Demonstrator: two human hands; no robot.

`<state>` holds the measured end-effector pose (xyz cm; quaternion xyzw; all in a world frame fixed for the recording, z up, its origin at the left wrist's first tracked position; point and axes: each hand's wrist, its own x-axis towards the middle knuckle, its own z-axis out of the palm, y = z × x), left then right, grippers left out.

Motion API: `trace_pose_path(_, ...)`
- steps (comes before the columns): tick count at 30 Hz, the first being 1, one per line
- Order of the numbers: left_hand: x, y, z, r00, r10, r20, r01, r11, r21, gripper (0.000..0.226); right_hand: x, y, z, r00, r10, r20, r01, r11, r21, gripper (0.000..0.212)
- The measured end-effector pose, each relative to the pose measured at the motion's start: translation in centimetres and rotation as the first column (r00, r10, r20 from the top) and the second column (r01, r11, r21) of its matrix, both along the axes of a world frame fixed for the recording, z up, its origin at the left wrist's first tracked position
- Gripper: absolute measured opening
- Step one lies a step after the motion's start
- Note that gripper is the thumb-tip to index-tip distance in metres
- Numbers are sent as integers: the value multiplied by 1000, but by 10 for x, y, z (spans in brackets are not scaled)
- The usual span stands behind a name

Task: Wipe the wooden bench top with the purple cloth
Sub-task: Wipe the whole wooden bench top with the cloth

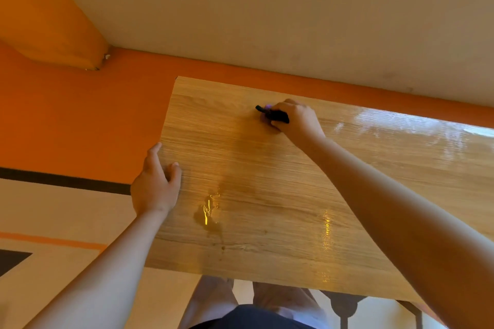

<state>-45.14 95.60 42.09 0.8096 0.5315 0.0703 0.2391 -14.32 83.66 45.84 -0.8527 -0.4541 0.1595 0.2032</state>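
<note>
The wooden bench top [267,181] fills the middle of the head view, glossy with light grain. My right hand [296,119] is stretched to its far edge and grips a bunched cloth [275,115], dark with a bit of purple showing at the fingers, pressed on the wood. My left hand [156,181] rests on the bench's left edge, thumb on top and fingers over the side. A small puddle of liquid [207,212] shines near the left front. A wet streak [326,232] glints to the right of it.
An orange and cream wall [267,21] runs right behind the bench. An orange cushion or bolster [48,21] sits at the upper left. Patterned floor [53,222] lies to the left. My legs [240,302] and a dark bench frame [344,304] show below the front edge.
</note>
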Motion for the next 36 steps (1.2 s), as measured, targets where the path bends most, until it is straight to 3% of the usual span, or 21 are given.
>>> trace_pose_path(9, -1, 1, 1, 1000, -16, -9, 16, 1000, -3, 52, -172, -140, 4, 946, 294, -140, -297, 955, 1, 34)
trace_pose_path(14, -1, 2, -4, 999, -37, 11, 37, 999, 20, 51, -167, -146, 10, 914, 373, -160, -381, 925, -18, 31)
trace_pose_path(17, -3, 2, -7, 999, -44, 20, 44, 999, 23, 51, -134, -125, 14, 953, 278, -119, -279, 960, 6, 29)
trace_pose_path(20, -2, 3, -8, 999, -48, 22, 48, 999, 16, 51, -95, -103, 12, 996, 53, -65, -52, 998, 22, 29)
trace_pose_path(24, -3, 3, -8, 998, -53, 25, 52, 999, 8, 51, -85, -97, 8, 984, -180, -11, 180, 984, 11, 30)
trace_pose_path(33, -4, 3, -8, 997, -58, 42, 58, 998, 15, 50, -228, -186, 15, 996, -53, -67, 47, 995, -85, 34)
trace_pose_path(36, -3, 4, -9, 997, -66, 43, 65, 998, 19, 50, -246, -190, 17, 993, -110, -43, 105, 988, -115, 35)
